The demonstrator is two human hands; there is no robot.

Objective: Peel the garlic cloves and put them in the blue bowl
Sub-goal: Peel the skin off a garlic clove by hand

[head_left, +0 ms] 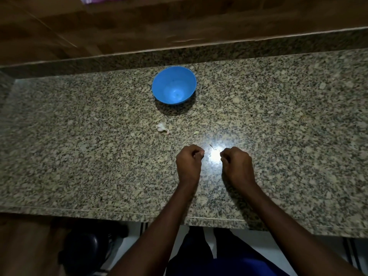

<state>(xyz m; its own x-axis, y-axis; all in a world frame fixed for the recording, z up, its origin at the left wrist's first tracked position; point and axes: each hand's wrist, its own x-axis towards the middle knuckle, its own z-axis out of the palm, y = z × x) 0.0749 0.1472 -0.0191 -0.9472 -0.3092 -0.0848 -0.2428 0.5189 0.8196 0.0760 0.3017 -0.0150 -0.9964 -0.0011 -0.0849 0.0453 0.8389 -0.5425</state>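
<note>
One speckled granite counter (79, 146), wooden backing (139, 22)

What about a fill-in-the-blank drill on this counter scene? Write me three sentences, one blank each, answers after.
1. The bowl standing on the granite countertop is ____ in colour.
2. The bowl holds ____ garlic cloves so far.
3. The white garlic piece lies between the bowl and the person's ____ hand, while the right hand sits curled beside it.

Missing words: blue; no; left
</note>
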